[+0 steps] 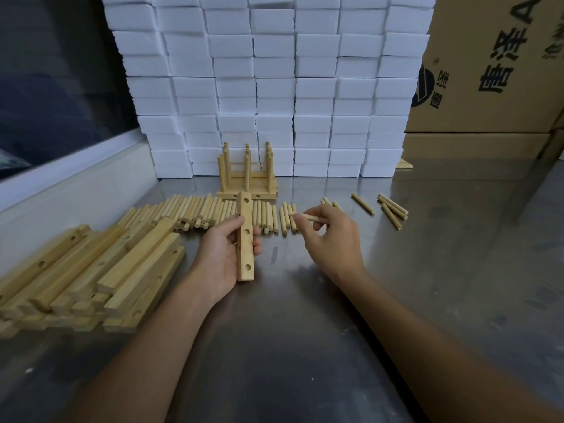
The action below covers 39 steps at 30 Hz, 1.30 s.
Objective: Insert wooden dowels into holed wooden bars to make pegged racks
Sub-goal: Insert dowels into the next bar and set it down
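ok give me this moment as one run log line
left hand: holds holed bar, holes empty | right hand: pinches one dowel, not yet inserted | finished racks behind | loose dowels, bar pile left

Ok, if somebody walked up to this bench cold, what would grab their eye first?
Probably the wall of white foam blocks stacked along the back of the steel table. Next, the two hands at centre: the left hand holds a holed wooden bar while the right hand pinches a dowel. A row of loose dowels lies just behind, and finished pegged racks stand against the foam.
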### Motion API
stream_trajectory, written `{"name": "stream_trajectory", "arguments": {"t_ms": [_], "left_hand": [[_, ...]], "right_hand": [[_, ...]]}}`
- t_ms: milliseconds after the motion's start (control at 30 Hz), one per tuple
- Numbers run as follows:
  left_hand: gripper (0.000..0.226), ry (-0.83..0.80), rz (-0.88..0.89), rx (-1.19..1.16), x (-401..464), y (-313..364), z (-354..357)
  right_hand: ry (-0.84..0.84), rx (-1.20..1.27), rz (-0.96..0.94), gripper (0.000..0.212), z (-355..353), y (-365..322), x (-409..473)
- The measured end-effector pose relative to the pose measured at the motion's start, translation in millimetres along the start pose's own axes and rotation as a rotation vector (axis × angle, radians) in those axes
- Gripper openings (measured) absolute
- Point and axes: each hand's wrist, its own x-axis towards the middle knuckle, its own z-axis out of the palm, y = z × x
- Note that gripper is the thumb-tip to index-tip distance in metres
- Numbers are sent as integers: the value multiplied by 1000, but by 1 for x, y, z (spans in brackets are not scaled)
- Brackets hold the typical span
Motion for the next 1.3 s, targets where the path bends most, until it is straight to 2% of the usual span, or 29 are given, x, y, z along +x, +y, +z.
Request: {"name": "stream_trajectory", "arguments": {"t_ms": [67, 167, 333, 567, 800, 1100, 1300], "left_hand": [[26, -8, 10, 22, 0, 0, 0], [25, -20, 11, 51, 0, -1, 1], [24, -58, 10, 107, -1, -1, 1], [23, -118, 78, 283, -1, -4, 2], [27, -191, 64, 320, -1, -4, -1], [29, -205, 73, 302, -2, -4, -1], [35, -131, 244, 546, -4, -13, 6]], "right_hand": [[35, -30, 37, 37, -1, 0, -1], [69, -57, 51, 45, -3, -2, -2], [59, -26, 51, 38, -3, -2, -1], [54, 34, -169, 16, -2, -7, -6], [-37, 0, -304, 21, 0, -7, -8], [-46, -39, -297, 20, -2, -5, -6], [34, -263, -349, 18, -4, -9, -10]]}}
